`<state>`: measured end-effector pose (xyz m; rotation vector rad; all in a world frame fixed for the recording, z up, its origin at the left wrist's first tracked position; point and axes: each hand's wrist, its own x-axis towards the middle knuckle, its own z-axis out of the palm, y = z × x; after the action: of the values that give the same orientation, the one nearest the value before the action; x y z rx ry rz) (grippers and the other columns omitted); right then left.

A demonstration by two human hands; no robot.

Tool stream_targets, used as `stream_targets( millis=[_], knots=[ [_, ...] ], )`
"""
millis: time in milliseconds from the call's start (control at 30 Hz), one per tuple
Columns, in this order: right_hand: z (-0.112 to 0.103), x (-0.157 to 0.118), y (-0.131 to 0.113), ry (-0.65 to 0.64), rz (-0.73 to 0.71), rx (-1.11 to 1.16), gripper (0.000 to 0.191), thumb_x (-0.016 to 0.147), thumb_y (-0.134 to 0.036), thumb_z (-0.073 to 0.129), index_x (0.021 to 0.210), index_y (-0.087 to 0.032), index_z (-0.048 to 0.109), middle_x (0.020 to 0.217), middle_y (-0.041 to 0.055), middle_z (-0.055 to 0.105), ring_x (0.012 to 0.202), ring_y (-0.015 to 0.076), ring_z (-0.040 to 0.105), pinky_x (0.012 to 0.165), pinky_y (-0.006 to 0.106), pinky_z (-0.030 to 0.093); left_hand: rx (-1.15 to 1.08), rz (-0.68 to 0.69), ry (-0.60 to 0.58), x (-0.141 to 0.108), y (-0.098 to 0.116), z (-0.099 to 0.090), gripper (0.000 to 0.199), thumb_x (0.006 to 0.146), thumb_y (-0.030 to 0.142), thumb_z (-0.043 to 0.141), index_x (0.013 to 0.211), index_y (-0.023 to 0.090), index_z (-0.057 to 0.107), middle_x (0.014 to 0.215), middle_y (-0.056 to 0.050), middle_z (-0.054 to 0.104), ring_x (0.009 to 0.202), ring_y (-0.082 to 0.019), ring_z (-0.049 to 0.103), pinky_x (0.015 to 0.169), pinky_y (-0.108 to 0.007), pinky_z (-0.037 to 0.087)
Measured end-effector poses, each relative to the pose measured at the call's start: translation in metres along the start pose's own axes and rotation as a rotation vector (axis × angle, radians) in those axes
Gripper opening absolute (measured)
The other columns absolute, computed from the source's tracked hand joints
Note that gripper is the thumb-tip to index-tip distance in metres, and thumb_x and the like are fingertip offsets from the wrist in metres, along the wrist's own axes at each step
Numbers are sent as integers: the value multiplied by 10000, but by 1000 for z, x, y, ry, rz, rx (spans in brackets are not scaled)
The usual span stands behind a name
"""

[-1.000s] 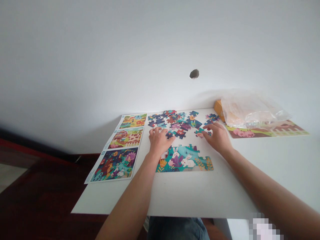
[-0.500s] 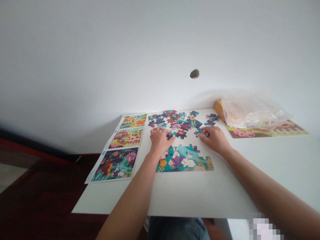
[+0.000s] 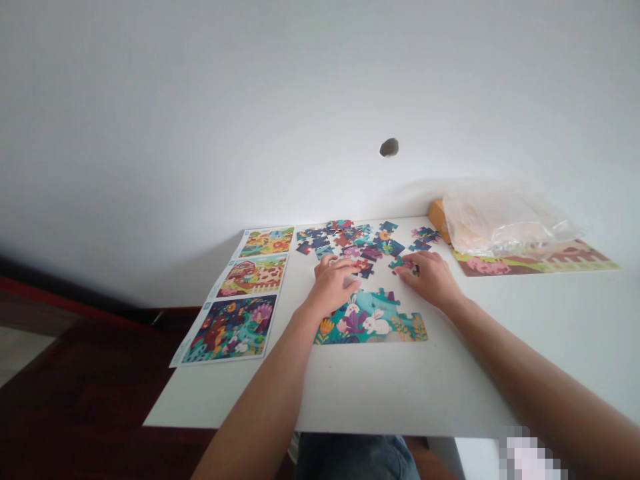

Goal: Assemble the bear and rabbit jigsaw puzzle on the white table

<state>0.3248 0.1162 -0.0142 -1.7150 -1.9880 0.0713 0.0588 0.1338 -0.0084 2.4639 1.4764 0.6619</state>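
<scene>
My left hand [image 3: 334,285] is over the upper left of a partly joined puzzle [image 3: 377,323] with white rabbits, its fingers apart near a dark piece with red [image 3: 365,268]. Whether it touches that piece is unclear. At the right, my right hand [image 3: 425,277] has its thumb and fingers around a teal and purple piece [image 3: 400,264]. Loose puzzle pieces [image 3: 353,235] lie in a heap beyond both hands. A smaller cluster of dark pieces [image 3: 424,237] sits behind my right hand.
A picture sheet [image 3: 230,327] with three scenes lies at the left of the white table [image 3: 370,393]. At the back right, a clear plastic bag [image 3: 515,220] rests against an orange box [image 3: 439,220] and over a farm-scene puzzle [image 3: 540,261]. The wall [image 3: 300,133] stands behind.
My left hand has moved right, away from the blue pieces and toward the dark piece with red. My right hand is nearly unmoved.
</scene>
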Motion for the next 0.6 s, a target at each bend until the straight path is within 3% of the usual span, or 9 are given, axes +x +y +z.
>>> stream_targets(
  millis=[167,367,600],
  knots=[
    [0,0,-2,-7,-17,7,308,878,-423,582,1082,-225,701,1020,101,701,1003,267,615,903,398,461,-12,-21,12,1,0,0,279,797,360,740,1072,314,743,1219,12,676,1218,-287,415,1062,-454,338],
    [2,0,-1,-18,-19,12,321,878,-424,582,1099,-220,692,1031,99,696,1025,266,610,905,397,462,14,74,-60,-2,3,-2,279,880,379,650,1149,370,726,1313,14,606,1259,-303,385,1071,-464,313],
    [4,0,0,-15,-20,17,307,894,-432,571,1087,-227,694,1039,93,689,1020,259,606,912,393,456,30,-24,-16,-1,3,-1,268,866,354,656,1122,334,736,1288,-12,613,1242,-298,391,1071,-471,337]
  ],
)
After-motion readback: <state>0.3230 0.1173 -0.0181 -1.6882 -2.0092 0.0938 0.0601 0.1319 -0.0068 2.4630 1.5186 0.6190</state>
